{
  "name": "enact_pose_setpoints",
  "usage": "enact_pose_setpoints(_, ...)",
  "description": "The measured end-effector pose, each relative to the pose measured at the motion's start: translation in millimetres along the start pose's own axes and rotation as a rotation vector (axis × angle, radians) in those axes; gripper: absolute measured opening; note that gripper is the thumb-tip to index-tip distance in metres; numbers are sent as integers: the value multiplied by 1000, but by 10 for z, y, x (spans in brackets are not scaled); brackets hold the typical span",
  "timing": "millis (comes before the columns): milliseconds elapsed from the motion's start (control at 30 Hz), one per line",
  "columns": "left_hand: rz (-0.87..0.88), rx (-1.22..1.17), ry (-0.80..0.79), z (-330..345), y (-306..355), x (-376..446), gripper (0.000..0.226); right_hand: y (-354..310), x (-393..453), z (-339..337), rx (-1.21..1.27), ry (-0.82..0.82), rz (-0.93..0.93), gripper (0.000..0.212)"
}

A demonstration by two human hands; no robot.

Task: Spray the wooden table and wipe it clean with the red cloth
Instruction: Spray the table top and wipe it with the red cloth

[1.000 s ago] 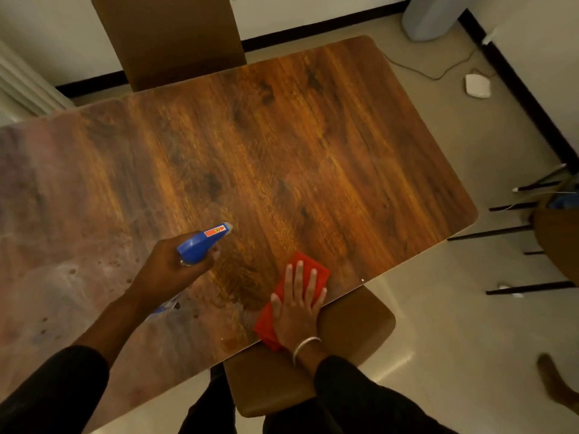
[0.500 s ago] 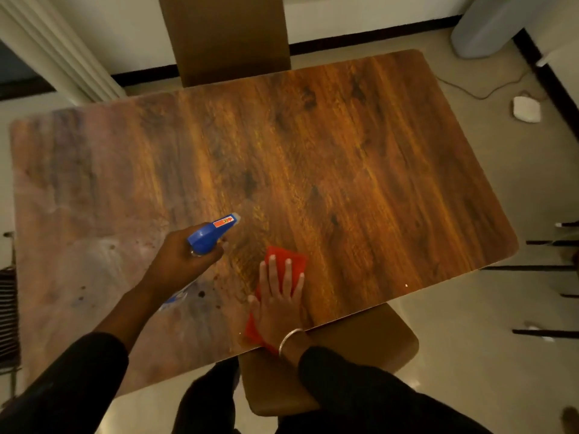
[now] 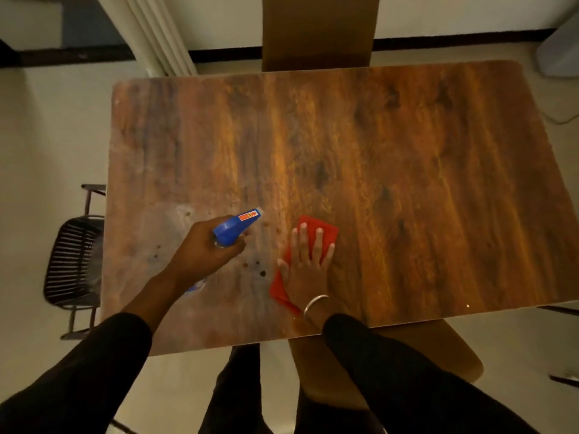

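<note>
Pale floor tiles surround one wooden table [image 3: 391, 158], whose top fills most of the view; its left part looks dull and filmy, with a handful of dark spots near the near edge, too small to identify. One spray bottle [image 3: 236, 227] is held above that dull patch: only its blue trigger head with an orange label shows clearly, while the body is mostly hidden under the left hand [image 3: 203, 252], whose fingers are curled tight around the neck. Whether a finger presses the trigger cannot be told. One red cloth [image 3: 313, 230] lies flat on the table just right of the bottle, near the near edge; the right hand [image 3: 305, 270] rests on it, palm down and fingers spread, covering its middle. A metal bangle [image 3: 315, 303] circles that wrist. Three chairs are partly visible: a brown backrest [image 3: 319, 29] beyond the table's far edge, cut off at the top, a brown seat [image 3: 407, 364] under the near edge, and a dark slatted chair [image 3: 72, 261] at the table's left end.
</note>
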State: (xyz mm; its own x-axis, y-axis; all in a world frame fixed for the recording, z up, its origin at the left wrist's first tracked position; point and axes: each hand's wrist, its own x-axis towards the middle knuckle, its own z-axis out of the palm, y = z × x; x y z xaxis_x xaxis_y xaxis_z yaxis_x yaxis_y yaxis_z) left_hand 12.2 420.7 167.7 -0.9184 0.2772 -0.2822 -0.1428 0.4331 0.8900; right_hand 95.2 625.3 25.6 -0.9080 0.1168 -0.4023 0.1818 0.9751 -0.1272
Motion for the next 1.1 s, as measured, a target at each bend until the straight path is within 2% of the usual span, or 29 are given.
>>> enact_pose_setpoints(100,-7,-17,9,-199,-123,-80,25,-206,-390,185,-68,-20,-229,79)
enact_pose_setpoints(167,0,-25,7,-357,-197,-91,28,-76,-646,273,-66,-40,-288,76)
enact_pose_setpoints(233,9,-24,-8,-495,-268,-92,26,177,-722,259,-57,-48,-261,72)
enact_pose_setpoints(333,27,-13,-21,-698,-379,-101,27,314,-343,48,-63,-10,-151,67)
enact_pose_setpoints(433,35,-18,-34,-838,-488,-134,29,-32,286,-166,-52,78,-17,65)
enact_pose_setpoints(533,32,3,-42,-955,-611,-180,23,-549,648,-217,-17,103,33,66)
enact_pose_setpoints(600,38,19,-30,-1017,-664,-184,22,-764,563,-104,-68,115,-55,67)
enact_pose_setpoints(700,46,0,-11,-1077,-692,-154,26,-780,29,153,-88,74,-300,68)
enact_pose_setpoints(767,77,-6,-10,-1111,-700,-126,29,-599,-237,242,-39,28,-332,67)
enact_pose_setpoints(867,154,-21,-30,-1174,-701,-114,26,-383,-78,89,-46,26,-212,65)
enact_pose_setpoints(1000,210,-25,-70,-1236,-731,-102,17,-687,745,-279,17,145,128,75)
enact_pose_setpoints(1100,218,-31,-66,-1271,-762,-134,17,-1100,1035,-319,26,127,130,71)
